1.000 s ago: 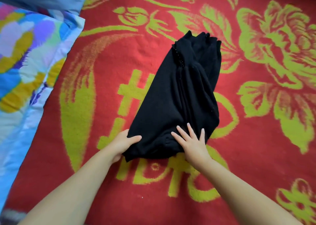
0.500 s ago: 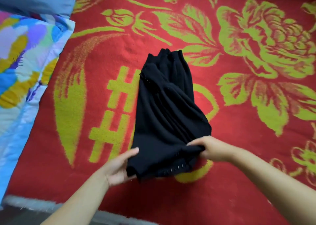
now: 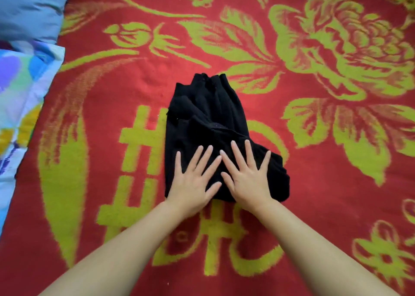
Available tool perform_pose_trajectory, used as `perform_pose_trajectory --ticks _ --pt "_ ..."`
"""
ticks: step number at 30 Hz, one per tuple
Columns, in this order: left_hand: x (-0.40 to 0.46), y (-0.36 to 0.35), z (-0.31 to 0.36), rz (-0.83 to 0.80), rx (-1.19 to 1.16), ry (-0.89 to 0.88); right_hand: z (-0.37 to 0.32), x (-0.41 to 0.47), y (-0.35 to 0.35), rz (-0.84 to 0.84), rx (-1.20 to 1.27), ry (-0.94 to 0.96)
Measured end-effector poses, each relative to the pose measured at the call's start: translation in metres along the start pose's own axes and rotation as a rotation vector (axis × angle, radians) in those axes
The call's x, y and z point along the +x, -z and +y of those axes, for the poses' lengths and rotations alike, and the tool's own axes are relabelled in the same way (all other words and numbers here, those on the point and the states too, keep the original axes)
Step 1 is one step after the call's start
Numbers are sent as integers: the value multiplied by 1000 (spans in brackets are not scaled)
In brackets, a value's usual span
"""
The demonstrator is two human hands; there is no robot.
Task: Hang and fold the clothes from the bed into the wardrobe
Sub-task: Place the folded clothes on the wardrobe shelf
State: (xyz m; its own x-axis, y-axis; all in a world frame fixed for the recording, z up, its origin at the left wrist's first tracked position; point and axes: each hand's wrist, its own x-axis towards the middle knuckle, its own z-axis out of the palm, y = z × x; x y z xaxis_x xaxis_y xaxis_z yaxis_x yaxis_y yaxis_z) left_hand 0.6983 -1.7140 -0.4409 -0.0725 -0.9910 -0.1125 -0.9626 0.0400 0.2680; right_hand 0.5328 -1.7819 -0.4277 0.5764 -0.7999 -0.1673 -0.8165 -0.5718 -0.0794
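Both hands lie flat, fingers spread, my left hand (image 3: 190, 181) and right hand (image 3: 247, 178) pressing the near half of the black garment (image 3: 208, 115). Half a second ago they gripped its hem; now it is folded shorter on the blanket (image 3: 314, 183), probably ready for the wardrobe.

head cam | looks steeply down (close) | over red blanket (image 3: 314, 183)

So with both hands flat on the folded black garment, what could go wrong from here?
1. The left hand and right hand press only the near half of the garment; the bunched far end may spring open when released.
2. The layers overlap unevenly, so the fold could slip apart when lifted.
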Motion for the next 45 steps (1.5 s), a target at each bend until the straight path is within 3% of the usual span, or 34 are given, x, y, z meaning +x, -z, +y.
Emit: perform_pose_trajectory --ticks 4,9,12,15,17,19,21,24,26,30,34,37,39,41,43,45 --pt "14 -36 -17 -117 14 260 22 26 -22 -200 59 0" --pt "21 -42 -17 -137 -22 299 44 60 -19 -284 160 71" --pt "15 -30 -21 -160 -34 211 51 67 -14 -304 148 69" --pt "-9 -22 -33 -158 81 -58 33 46 -1 -82 7 45" --pt "-21 -23 -40 -203 168 -196 21 10 1 -2 -1 212" --pt "-22 -21 -38 -234 184 -152 18 -34 -11 -47 -82 362" --pt "-16 -17 -32 -217 230 -65 27 -57 -17 -177 -167 260" --pt "-1 -10 -27 -234 310 -2 33 -27 -10 -187 -159 2" --pt "3 -4 -23 -284 337 21 33 1 3 -242 -153 -45" --pt "-3 25 -14 -492 262 23 31 15 34 -467 -120 66" --pt "-26 76 -9 -950 -211 14 30 -18 78 -751 19 297" --pt "-21 115 -16 -1116 -449 96 30 -13 113 -1029 222 246" --pt "1 132 -32 -1047 -539 183 36 7 131 -1076 260 185" --pt "30 142 -52 -937 -634 247 45 37 141 -1015 218 131" --pt "63 142 -70 -819 -655 307 55 73 140 -875 179 42" --pt "90 136 -79 -601 -543 360 62 98 128 -642 190 -55"
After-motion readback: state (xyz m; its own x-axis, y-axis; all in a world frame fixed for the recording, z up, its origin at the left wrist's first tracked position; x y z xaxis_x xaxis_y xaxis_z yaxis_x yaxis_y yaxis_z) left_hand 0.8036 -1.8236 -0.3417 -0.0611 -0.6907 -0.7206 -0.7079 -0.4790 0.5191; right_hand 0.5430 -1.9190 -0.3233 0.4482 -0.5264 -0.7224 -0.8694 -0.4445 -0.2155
